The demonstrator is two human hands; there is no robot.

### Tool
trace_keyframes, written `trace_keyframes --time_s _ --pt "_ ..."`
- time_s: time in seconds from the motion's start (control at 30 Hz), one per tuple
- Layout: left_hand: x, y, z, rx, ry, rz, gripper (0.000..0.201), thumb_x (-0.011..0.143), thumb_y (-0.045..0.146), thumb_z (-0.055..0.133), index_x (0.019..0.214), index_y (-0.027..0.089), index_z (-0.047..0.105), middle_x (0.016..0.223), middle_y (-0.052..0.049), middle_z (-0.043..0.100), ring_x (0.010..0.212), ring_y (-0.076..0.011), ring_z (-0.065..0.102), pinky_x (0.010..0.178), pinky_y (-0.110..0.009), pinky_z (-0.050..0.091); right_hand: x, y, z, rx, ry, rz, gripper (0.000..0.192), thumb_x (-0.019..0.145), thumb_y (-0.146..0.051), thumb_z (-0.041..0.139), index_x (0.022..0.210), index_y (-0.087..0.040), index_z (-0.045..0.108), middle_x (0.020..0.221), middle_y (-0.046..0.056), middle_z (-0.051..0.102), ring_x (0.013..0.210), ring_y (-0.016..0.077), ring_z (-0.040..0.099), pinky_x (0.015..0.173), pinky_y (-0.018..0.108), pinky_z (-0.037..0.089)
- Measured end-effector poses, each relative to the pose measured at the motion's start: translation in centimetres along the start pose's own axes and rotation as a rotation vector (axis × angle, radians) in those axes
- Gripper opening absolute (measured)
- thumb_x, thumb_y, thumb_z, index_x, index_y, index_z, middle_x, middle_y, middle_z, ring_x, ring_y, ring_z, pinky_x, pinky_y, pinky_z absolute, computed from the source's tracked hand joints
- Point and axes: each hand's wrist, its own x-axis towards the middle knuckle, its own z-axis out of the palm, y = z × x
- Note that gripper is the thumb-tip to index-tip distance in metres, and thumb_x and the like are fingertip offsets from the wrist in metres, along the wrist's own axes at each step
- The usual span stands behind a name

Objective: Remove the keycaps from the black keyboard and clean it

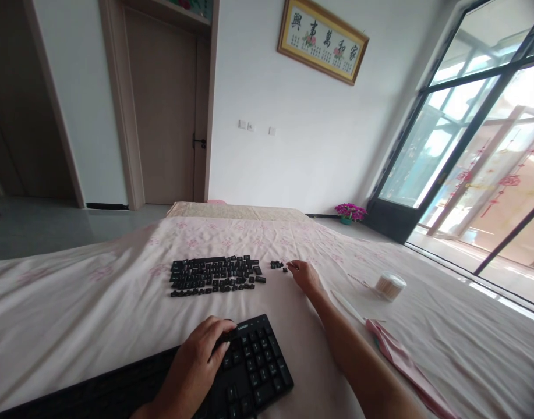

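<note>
Two hands at work on a cloth-covered table (74,314). Left hand (201,355) lies flat on the black keyboard (253,372) at the near edge, fingers loosely curled over the top rows just left of the numpad, pressing rather than gripping anything. Right hand (304,274) is stretched far out, fingertips pinched down at a few loose keycaps (278,265); whether one is actually between the fingers is too small to tell.

Main batch of removed keycaps (214,276) sits in rough rows mid-table, left of the small cluster and well apart from the keyboard.

Off to the right: round tub of cotton swabs (389,286), a stray swab (347,305) and a folded pink cloth (402,361).

My read on doing this well:
- Take one cap per pinch; they're small and slide on fabric.
- Keep the left hand's weight on the board so it doesn't shift on the cloth.
- Check the legend and orientation before seating.
- Don't drag the forearm through the laid-out rows or the order is lost.
</note>
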Motion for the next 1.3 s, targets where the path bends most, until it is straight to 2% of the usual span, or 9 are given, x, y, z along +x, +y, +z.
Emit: trace_keyframes --time_s 0.17,0.33,0.63,1.03,1.3 --pt "-0.4 -0.6 0.6 0.085 0.015 0.136 0.038 0.084 0.006 0.047 0.113 0.028 0.058 0.11 -0.003 0.062 0.104 -0.0198 0.058 0.094 -0.036 0.049 1.8 -0.2 0.0 -0.025 -0.054 -0.084 0.027 0.09 -0.04 0.05 0.103 -0.032 0.072 0.109 0.0 0.07 0.096 0.0188 0.063 0.072 0.023 0.04" --pt "-0.4 -0.8 0.6 0.152 0.022 0.194 0.04 0.084 0.004 0.046 0.115 0.028 0.055 0.109 -0.003 0.062 0.103 -0.0184 0.059 0.092 -0.034 0.051 3.3 -0.4 0.1 -0.062 -0.116 -0.091 0.024 0.086 -0.036 0.055 0.102 -0.034 0.073 0.109 -0.001 0.07 0.097 0.0192 0.063 0.074 0.023 0.042" --pt "-0.5 -1.1 0.8 0.228 0.036 0.229 0.044 0.083 0.003 0.047 0.118 0.029 0.052 0.109 -0.002 0.062 0.102 -0.0176 0.06 0.091 -0.033 0.053 4.9 -0.9 0.4 -0.097 -0.169 -0.056 0.025 0.082 -0.033 0.058 0.101 -0.032 0.074 0.098 0.002 0.073 0.09 0.0202 0.065 0.068 0.024 0.041" --pt "-0.4 -1.2 0.8 0.246 0.071 0.261 0.046 0.08 0.001 0.048 0.115 0.029 0.054 0.107 -0.001 0.064 0.1 -0.0171 0.062 0.087 -0.032 0.056 5.7 -0.5 1.3 -0.085 -0.157 -0.053 0.025 0.08 -0.027 0.059 0.099 -0.031 0.074 0.094 0.002 0.073 0.086 0.0195 0.065 0.066 0.023 0.04" --pt "-0.4 -1.1 0.7 0.249 0.077 0.265 0.042 0.082 0.004 0.05 0.116 0.028 0.055 0.106 -0.002 0.064 0.099 -0.0175 0.062 0.087 -0.03 0.056 5.0 0.1 1.1 -0.072 -0.128 -0.066 0.029 0.085 -0.032 0.055 0.11 -0.03 0.07 0.104 0.004 0.072 0.093 0.021 0.064 0.071 0.025 0.042"
